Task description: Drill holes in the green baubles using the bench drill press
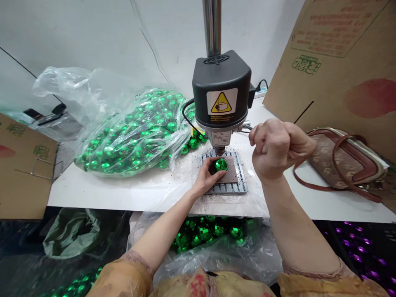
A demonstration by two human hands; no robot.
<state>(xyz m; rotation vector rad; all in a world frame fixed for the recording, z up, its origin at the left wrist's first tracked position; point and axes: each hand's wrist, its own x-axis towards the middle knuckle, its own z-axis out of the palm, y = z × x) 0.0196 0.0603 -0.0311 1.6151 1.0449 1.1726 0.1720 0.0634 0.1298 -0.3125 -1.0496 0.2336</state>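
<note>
My left hand (206, 176) is closed around a shiny green faceted ball (221, 164), holding it on a brown pad on the slotted metal base plate (239, 185) of a small bench drill press (221, 93). The ball sits right under the drill chuck (219, 149). My right hand (275, 146) is a fist wrapped round the press's thin feed lever (246, 127) at the machine's right side.
A clear plastic bag of several green balls (136, 132) lies on the white table (102, 192) at left. Another bag of green balls (210, 235) hangs below the table's front edge. A brown handbag (343, 159) and leaning cardboard (340, 66) stand at right.
</note>
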